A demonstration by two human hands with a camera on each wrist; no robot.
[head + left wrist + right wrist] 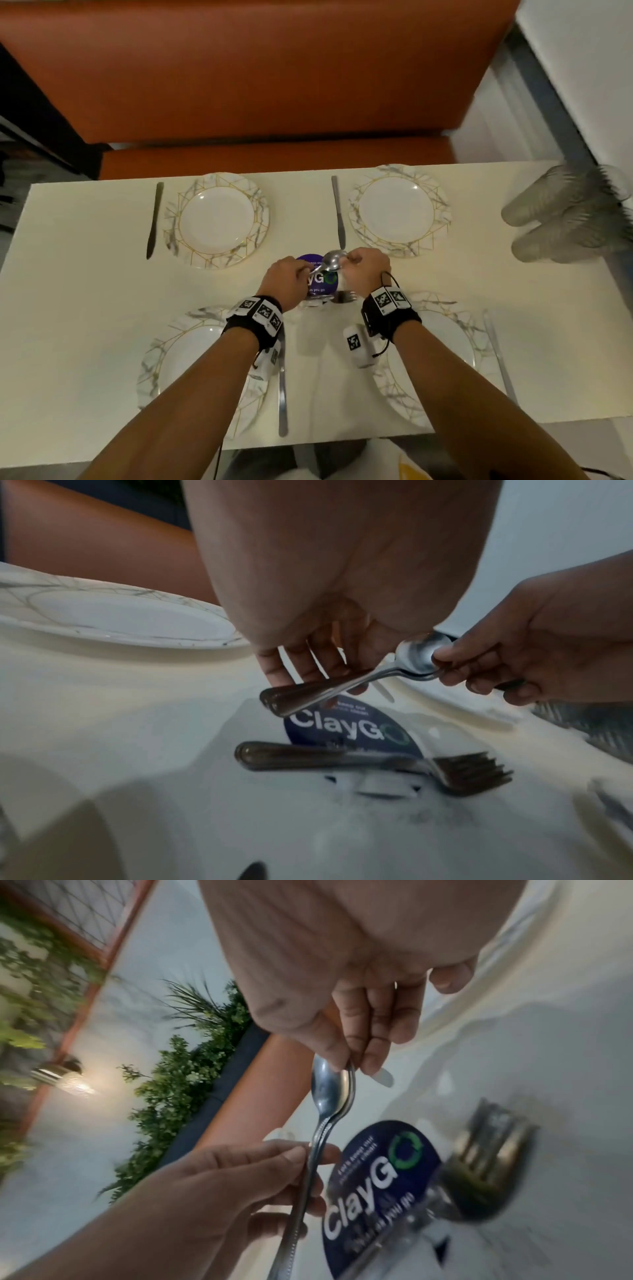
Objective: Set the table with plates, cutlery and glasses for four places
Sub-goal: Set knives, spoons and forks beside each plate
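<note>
Both hands (286, 284) hold spoons (327, 263) level, bowls rightward.

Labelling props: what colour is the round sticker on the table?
Dark blue sticker, white lettering, green arrows; clearest in right wrist view.

- Head view looks steeply down from above the near edge of the table (85, 281), facing the orange bench (239, 68);
- Each wrist view looks along its palm, close above the tabletop;
- All three share the spoons (330, 262) and the ClayGo sticker (346, 729).
</note>
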